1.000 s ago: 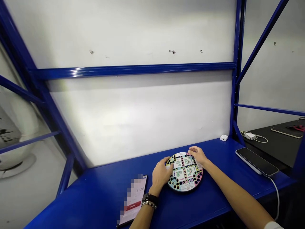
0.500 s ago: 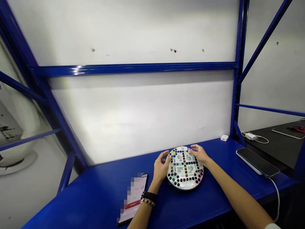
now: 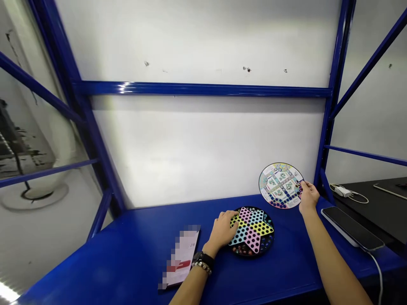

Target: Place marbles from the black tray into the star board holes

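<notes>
A right hand (image 3: 309,197) pinches the right edge of a round, pale, multicoloured printed disc (image 3: 281,186), tilted with its patterned face toward the wearer, beyond a round black tray (image 3: 271,242) on a blue tabletop (image 3: 133,254). In the tray, a pink, yellow and blue star-shaped perforated board (image 3: 251,228) lies flat, its pink points running from far left to near right. The left hand (image 3: 224,228) rests at its left side, thumb over the star; whether those fingers grip is hard to tell.

Seemingly a workroom: blue metal rack (image 3: 203,90) against a pitted white wall (image 3: 206,148).
</notes>
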Motion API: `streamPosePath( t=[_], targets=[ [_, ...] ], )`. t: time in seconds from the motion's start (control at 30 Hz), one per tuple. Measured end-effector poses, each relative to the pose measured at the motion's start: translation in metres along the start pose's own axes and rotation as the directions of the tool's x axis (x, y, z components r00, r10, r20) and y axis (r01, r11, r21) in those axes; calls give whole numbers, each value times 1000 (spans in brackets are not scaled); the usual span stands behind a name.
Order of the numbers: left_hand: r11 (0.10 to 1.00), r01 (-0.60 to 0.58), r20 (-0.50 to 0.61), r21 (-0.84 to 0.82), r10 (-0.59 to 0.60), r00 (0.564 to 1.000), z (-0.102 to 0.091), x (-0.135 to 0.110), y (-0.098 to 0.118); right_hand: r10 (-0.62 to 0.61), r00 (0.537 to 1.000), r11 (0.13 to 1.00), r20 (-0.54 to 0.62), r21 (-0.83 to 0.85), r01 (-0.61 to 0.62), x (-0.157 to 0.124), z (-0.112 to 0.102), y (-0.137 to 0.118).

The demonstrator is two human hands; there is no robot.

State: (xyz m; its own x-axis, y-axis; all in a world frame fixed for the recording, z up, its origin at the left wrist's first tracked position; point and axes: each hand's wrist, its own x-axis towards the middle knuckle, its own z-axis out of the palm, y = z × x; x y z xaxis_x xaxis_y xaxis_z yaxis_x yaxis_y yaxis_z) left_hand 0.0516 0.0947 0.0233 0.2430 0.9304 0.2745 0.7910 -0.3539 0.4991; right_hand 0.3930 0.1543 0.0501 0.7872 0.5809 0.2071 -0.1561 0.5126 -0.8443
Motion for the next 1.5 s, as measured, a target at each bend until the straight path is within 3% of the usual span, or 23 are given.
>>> streamPosePath(
  t=[0.07,0.1,0.17,0.3,0.4,0.47,0.57,0.7,0.8,0.9,1.07,1.17,1.33,1.5],
  targets=[
    [997,-4,35,83,1,999,-2,-2,5,-190,981,964,43,-184,195,-4,-3,-2],
    [993,-3,45,118,-2,999,-3,-3,7,-258,959,912,118,-296,282,-10,-3,-3],
    [989,-3,53,150,-5,999,-5,-4,10,-276,906,763,322,-499,410,-27,0,-5],
    [984,-8,52,176,-1,999,-7,-4,12,-69,756,422,651,-668,613,-59,8,-9],
    [979,16,55,205,-28,998,-7,-6,13,129,677,254,725,-684,684,-66,9,-7],
    [973,42,65,226,-58,996,-8,-6,14,279,642,197,714,-697,689,-65,6,-4],
    [969,58,71,240,-77,995,-9,-6,16,417,615,176,670,-723,668,-62,2,-1],
    [970,52,73,239,-71,995,-9,-6,17,410,603,255,684,-721,645,-67,4,0],
    [971,48,67,236,-66,996,-8,-6,16,393,525,341,755,-650,679,-79,9,-1],
    [971,42,62,234,-59,996,-7,-6,13,431,470,302,770,-614,729,-91,13,0],
    [971,43,63,233,-59,996,-5,-5,10,436,474,155,765,-583,798,-107,17,4],
    [972,48,62,230,-64,996,-6,-5,10,417,509,92,753,-592,801,-115,18,8],
    [972,44,68,232,-61,996,-5,-6,10,398,554,63,731,-625,778,-124,15,13],
    [973,41,72,228,-59,996,-4,-6,9,411,561,96,719,-646,757,-125,11,15]
  ],
)
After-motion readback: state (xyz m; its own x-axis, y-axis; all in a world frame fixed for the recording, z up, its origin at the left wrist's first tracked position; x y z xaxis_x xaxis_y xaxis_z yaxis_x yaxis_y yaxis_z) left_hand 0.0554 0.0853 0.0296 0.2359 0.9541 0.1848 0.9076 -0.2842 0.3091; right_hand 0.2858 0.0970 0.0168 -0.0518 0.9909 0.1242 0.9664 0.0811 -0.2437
